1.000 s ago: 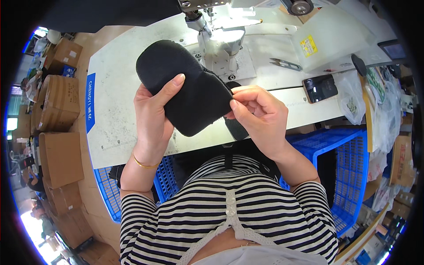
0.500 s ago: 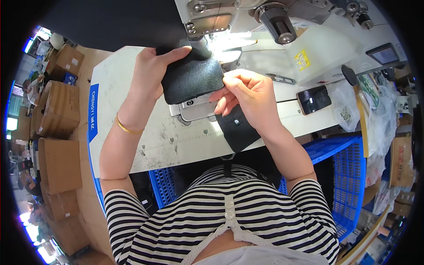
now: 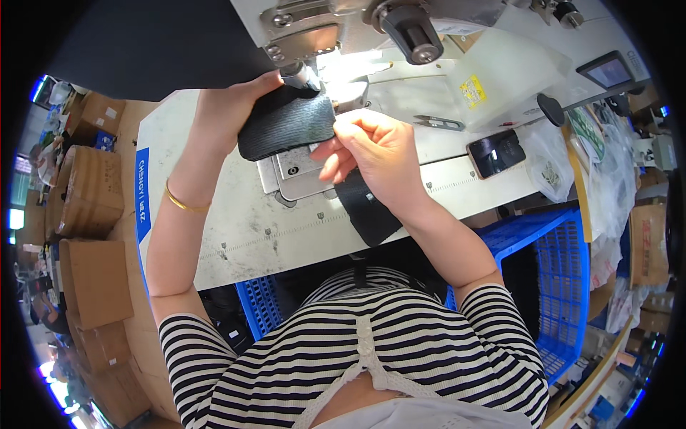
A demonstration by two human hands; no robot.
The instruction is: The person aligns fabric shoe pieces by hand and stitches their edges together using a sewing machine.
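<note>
A small black textured fabric piece (image 3: pixel 286 127) with rounded corners lies under the presser area of a sewing machine (image 3: pixel 304 46). My left hand (image 3: pixel 232 114) grips its left side, the thumb on top near the machine's foot and the other fingers hidden beneath. With thumb and forefinger my right hand (image 3: pixel 379 154) pinches the piece's right edge, its other fingers curled loosely below. A second black fabric piece (image 3: pixel 366 213) hangs over the table's front edge, partly behind my right hand. The needle is lost in the bright lamp glare.
On the white table (image 3: pixel 236 214) to the right lie thread snips (image 3: pixel 439 123), a phone (image 3: pixel 496 154) and a clear plastic bag (image 3: pixel 550 168). A blue crate (image 3: pixel 561 286) stands below right. Cardboard boxes (image 3: pixel 93 189) are stacked at left. A dark panel (image 3: pixel 157 46) covers the upper left.
The whole view has shifted, with the machine now further left. The fabric piece sits slightly farther in toward the machine, uncovering more of the metal plate. Both hands keep their hold.
</note>
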